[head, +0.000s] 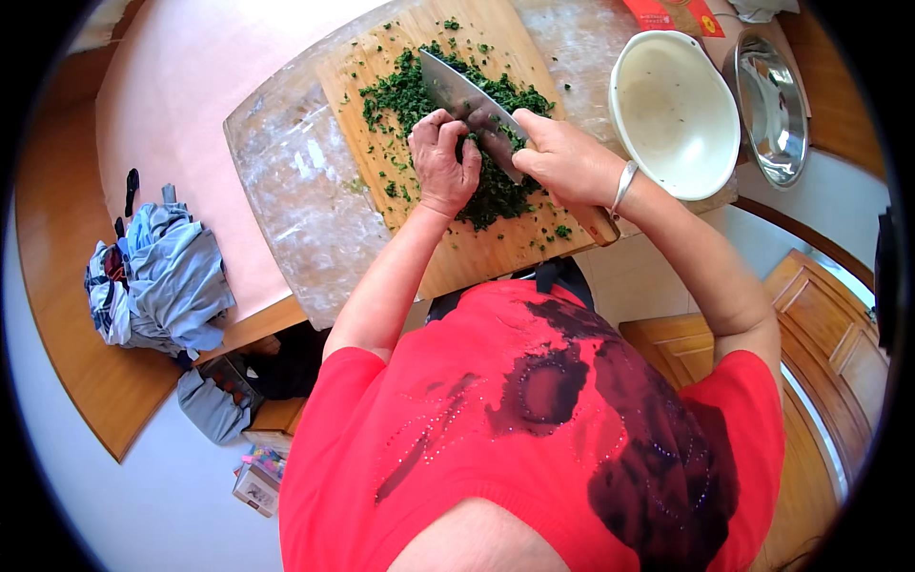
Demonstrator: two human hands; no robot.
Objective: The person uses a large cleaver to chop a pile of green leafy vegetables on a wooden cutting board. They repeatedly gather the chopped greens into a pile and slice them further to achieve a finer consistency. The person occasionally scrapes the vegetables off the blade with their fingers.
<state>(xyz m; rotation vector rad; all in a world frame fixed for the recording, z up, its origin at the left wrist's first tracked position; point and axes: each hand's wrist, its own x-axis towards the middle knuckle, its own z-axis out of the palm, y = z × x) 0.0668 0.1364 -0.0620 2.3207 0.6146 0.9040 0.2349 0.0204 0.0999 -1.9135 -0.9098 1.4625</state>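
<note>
A wooden cutting board (357, 136) lies on a worn, whitish-stained work surface, with chopped dark green leaves (404, 93) spread over it. My right hand (568, 154) grips the handle of a broad kitchen knife (457, 86); its blade slants across the leaves toward the upper left. My left hand (447, 161) rests beside the blade with curled fingers, pressing on the greens; whether leaves are held under the fingertips is partly hidden. Small green bits are scattered around both hands on the board.
A cream plastic bowl (675, 114) stands right of the board, beside a shiny steel basin (772, 111). Red packaging (675, 16) lies behind them. Folded and crumpled clothes (171, 268) lie at the left table edge. A wooden chair or door panel (822, 322) is at the lower right.
</note>
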